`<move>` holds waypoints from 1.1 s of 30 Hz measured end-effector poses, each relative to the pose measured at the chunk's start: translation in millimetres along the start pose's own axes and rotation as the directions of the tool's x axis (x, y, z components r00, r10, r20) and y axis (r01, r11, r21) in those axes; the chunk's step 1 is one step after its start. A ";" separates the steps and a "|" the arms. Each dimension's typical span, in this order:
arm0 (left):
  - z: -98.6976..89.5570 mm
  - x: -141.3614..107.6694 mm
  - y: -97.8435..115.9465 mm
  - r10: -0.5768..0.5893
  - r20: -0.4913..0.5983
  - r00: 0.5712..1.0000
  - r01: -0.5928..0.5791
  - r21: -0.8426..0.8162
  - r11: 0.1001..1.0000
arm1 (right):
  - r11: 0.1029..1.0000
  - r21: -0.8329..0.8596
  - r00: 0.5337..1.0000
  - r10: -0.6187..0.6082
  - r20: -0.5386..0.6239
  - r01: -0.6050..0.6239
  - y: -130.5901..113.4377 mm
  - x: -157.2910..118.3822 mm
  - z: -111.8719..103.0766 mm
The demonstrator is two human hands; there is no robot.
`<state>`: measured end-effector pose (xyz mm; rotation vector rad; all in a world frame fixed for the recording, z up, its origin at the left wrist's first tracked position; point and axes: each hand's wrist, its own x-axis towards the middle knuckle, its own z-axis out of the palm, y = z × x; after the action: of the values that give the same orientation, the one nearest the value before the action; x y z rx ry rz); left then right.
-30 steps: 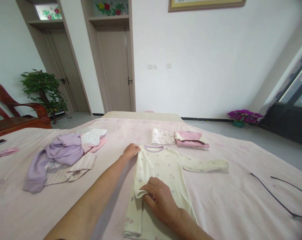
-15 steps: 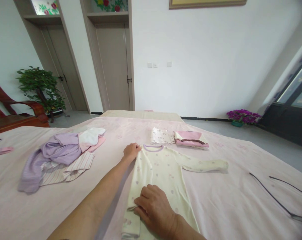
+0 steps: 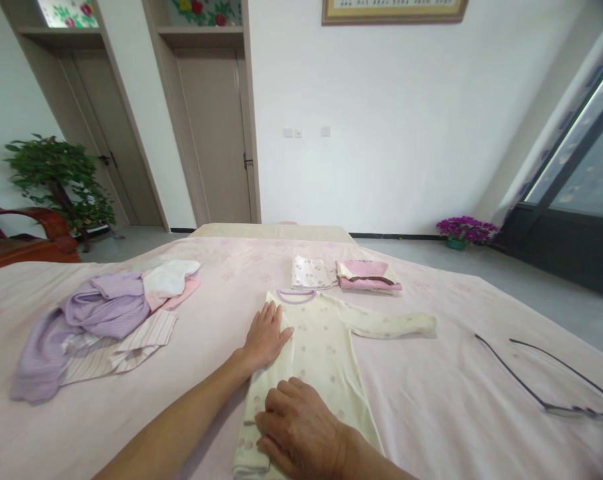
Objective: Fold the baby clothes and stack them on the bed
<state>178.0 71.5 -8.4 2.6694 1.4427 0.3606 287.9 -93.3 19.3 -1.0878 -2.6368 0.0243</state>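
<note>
A pale yellow long-sleeved shirt (image 3: 326, 347) with a lilac collar lies on the pink bedspread (image 3: 446, 400). One sleeve stretches out to the right; the other is folded down along the left side. My left hand (image 3: 267, 335) rests on the shirt's left shoulder, fingers extended and thumb apart, holding nothing. Lower down, my right hand (image 3: 301, 423) has its fingers curled and pressed together on the folded sleeve near its cuff.
Beyond the collar sit a folded white patterned cloth (image 3: 312, 273) and a folded pink garment (image 3: 368, 276). A lilac and striped clothes pile (image 3: 106, 310) lies left. Eyeglasses (image 3: 546, 405) lie right.
My left hand has let go of the shoulder corner, moved down and spread flat on the shirt. My right hand still holds the sleeve. The whole view has shifted slightly.
</note>
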 end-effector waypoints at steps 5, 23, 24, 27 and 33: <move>6.1 -2.2 0.9 -0.031 0.039 0.999 0.030 0.026 0.999 | 0.998 0.066 0.999 -0.010 0.047 0.007 -0.1 0.6 -14.8; -32.4 -114.5 61.1 0.481 0.103 0.871 -0.476 -0.067 0.877 | 0.557 0.134 0.561 0.828 -0.009 -0.819 89.6 -112.6 -54.2; -34.7 -114.3 70.5 0.557 0.112 0.823 -0.547 -0.104 0.830 | 0.516 0.104 0.520 0.854 0.007 -0.850 89.4 -110.2 -53.6; -36.1 -115.5 98.3 0.698 0.148 0.701 -0.666 -0.215 0.714 | 0.465 0.036 0.466 0.885 0.026 -0.885 90.8 -101.9 -49.5; -35.2 -123.9 118.7 0.764 0.219 0.607 -0.687 -0.338 0.643 | 0.493 0.029 0.492 0.870 -0.028 -0.870 95.4 -103.7 -42.6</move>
<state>200.4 -98.5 27.3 2.7999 0.1229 0.0657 435.0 -100.9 21.6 -2.2707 -1.7254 0.2241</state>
